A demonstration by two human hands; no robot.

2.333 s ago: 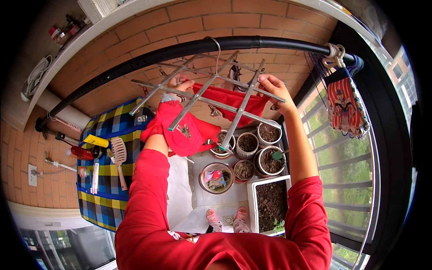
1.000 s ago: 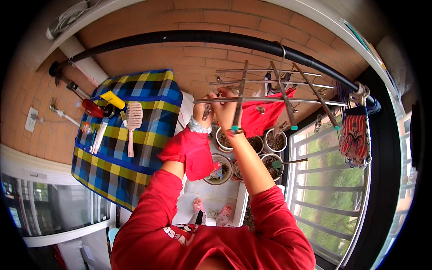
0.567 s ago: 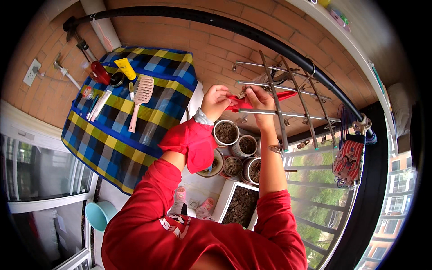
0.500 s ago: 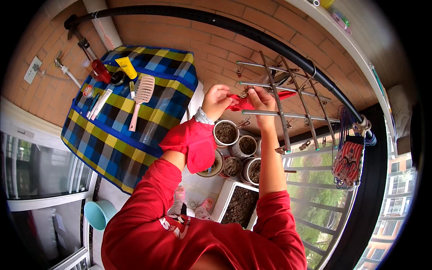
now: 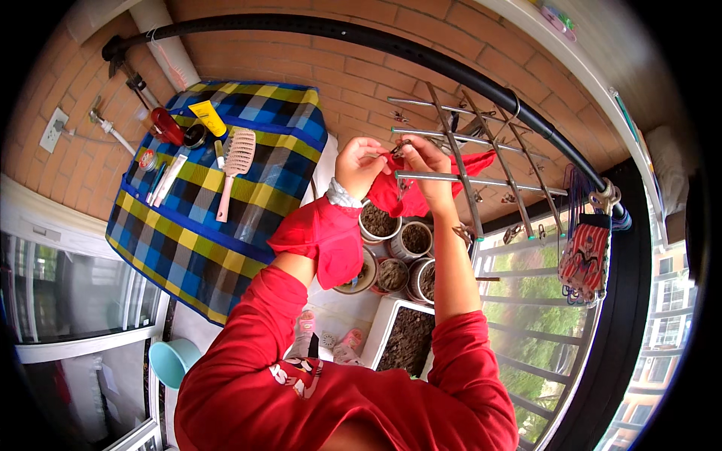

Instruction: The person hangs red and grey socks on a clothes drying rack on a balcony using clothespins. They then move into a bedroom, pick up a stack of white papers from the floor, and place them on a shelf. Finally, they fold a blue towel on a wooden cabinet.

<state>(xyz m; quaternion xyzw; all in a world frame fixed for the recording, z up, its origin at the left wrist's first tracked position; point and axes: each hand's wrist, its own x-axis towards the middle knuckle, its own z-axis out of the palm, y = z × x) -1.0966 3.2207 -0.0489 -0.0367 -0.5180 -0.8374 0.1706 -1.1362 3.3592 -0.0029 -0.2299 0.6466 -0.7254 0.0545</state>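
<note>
While gripping the red cloth [image 5: 391, 197] at centre frame, the left hand [image 5: 359, 164] and right hand [image 5: 423, 159] are pinching its upper hem against the drying rack [image 5: 459, 180]; soft, light, likely best held by the edges.

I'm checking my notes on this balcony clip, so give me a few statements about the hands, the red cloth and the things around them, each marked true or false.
1. Both hands, left hand and right hand, are at the red cloth on the grey metal drying rack. True.
2. A pink hairbrush lies on the blue and yellow checked cloth. True.
3. The round pots below the hands hold water. False: dark soil.
4. The wall behind the rack is white tile. False: red brick wall.
</note>
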